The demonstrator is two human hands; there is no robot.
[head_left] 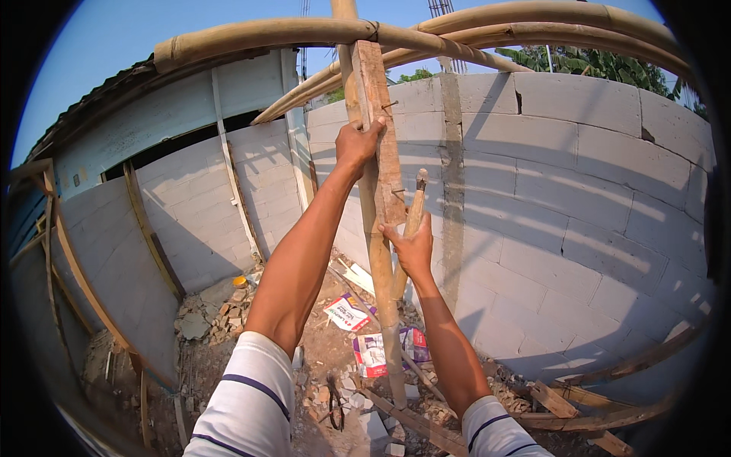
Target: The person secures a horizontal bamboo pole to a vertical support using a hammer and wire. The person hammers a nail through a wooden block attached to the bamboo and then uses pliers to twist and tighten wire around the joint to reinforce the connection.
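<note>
A short rough wooden board stands upright against a bamboo post. Two nails stick out of it, an upper nail and a lower nail. My left hand is closed round the board's left edge, thumb on its face below the upper nail; its other fingers are partly hidden. At the board's lower end, my right hand is closed round the wooden handle of a hammer. The hammer points upward, and that hand's thumb reaches the board's bottom edge.
A horizontal bamboo pole crosses overhead, lashed by the board's top; more bamboo poles run right. A grey block wall stands behind. Below lie rubble, printed bags, pliers-like dark tool and timber.
</note>
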